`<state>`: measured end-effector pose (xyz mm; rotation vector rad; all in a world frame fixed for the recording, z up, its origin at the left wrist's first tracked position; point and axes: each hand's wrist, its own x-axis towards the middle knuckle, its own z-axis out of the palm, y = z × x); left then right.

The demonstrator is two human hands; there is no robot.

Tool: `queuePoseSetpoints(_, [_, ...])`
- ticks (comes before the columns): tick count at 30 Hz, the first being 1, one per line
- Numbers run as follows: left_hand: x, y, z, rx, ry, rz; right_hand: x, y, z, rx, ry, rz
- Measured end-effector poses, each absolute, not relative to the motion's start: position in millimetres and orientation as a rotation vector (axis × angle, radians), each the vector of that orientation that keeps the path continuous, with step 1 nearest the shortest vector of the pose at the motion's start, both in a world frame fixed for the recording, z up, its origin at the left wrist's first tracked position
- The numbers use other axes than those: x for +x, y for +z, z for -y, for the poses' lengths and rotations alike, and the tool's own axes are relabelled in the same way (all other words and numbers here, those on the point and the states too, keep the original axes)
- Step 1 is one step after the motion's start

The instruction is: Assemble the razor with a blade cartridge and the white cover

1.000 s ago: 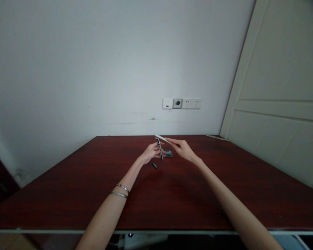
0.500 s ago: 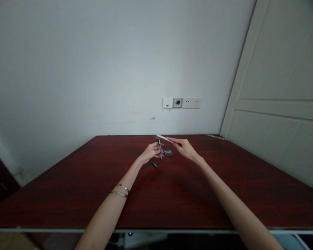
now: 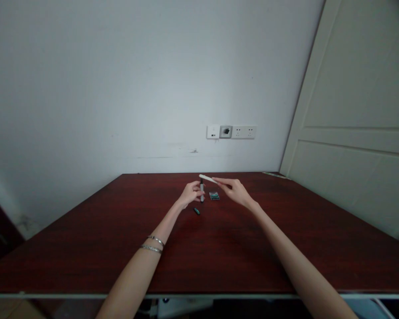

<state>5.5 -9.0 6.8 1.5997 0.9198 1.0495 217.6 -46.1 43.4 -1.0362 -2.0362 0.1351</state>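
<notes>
My left hand [image 3: 190,194] holds a slim grey stick-shaped tool [image 3: 202,193] upright, its upper end black. My right hand [image 3: 235,191] pinches one end of a flat white strip-like thing [image 3: 207,178]. That strip slopes up to the left, and its far end lies at the top of the grey tool in view. Whether the two touch, I cannot tell. Between my hands, a small clear case [image 3: 214,196] with something teal in it rests on the table. Nearer to me, below my left hand, lies a small dark-green piece [image 3: 196,211].
The dark red wooden table [image 3: 199,257] reaches back to a pale wall [image 3: 153,88] with sockets [image 3: 244,132]. A thin light strip [image 3: 275,175] lies at the table's back right corner, beside a white panelled door [image 3: 352,110].
The grey tool has turned in my left hand and stands straighter, showing a plain grey side. My right hand and the white strip have come down slightly, the strip's end closer to the tool's top.
</notes>
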Motion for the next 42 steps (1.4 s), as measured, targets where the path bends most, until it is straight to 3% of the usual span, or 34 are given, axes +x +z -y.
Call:
queuePoseSetpoints(5, [4, -1, -5, 1.780, 1.223, -1.220, 217, 37, 41, -1.119, 0.036, 1.869])
queuePoseSetpoints(15, [4, -1, -7, 1.835, 1.294, -1.299, 221, 27, 39, -1.132, 0.089, 1.903])
queuePoseSetpoints(26, [13, 11, 11, 1.690, 1.105, -1.108, 216, 20, 36, -1.047, 0.245, 1.714])
queuePoseSetpoints(42, [17, 28, 26, 1.449, 0.953, -0.911, 230, 61, -3, -1.259, 0.150, 2.084])
